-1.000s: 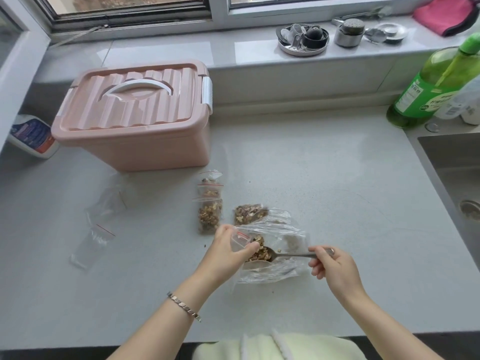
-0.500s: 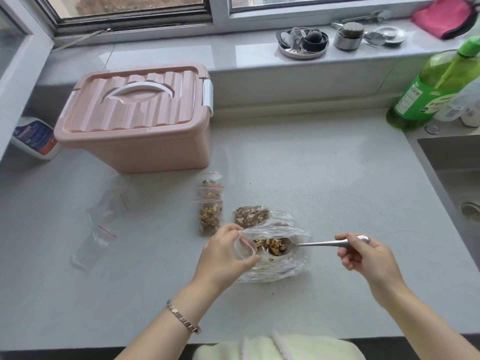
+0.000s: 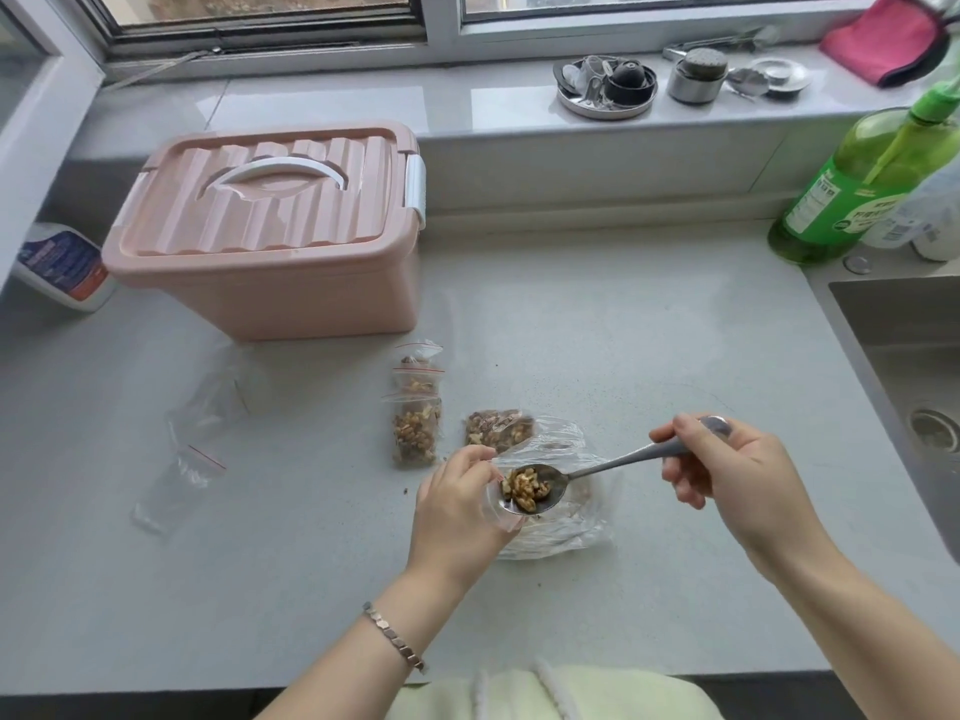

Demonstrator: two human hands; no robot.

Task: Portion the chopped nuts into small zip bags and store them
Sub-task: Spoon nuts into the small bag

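Note:
My left hand (image 3: 457, 506) holds a small clear zip bag (image 3: 496, 504) open by its mouth, just above the counter. In my right hand (image 3: 727, 470) is a metal spoon (image 3: 597, 467), gripped by the handle end. Its bowl carries chopped nuts (image 3: 524, 488) and sits at the mouth of the small bag. Under both lies a large crumpled clear bag (image 3: 561, 522) with more nuts (image 3: 498, 428) at its far end. Filled small zip bags (image 3: 415, 418) lie in a row to the left. Empty zip bags (image 3: 182, 475) lie further left.
A pink lidded storage box (image 3: 270, 236) stands at the back left. A green bottle (image 3: 862, 189) stands at the back right beside the sink (image 3: 904, 356). Metal dishes (image 3: 605, 85) and a pink cloth (image 3: 888, 39) sit on the windowsill. A white bottle (image 3: 62, 267) lies far left.
My right hand lifted the spoon out of the large bag, pulled right, then brought the loaded bowl to the mouth of the small bag. My left hand kept hold of the small bag.

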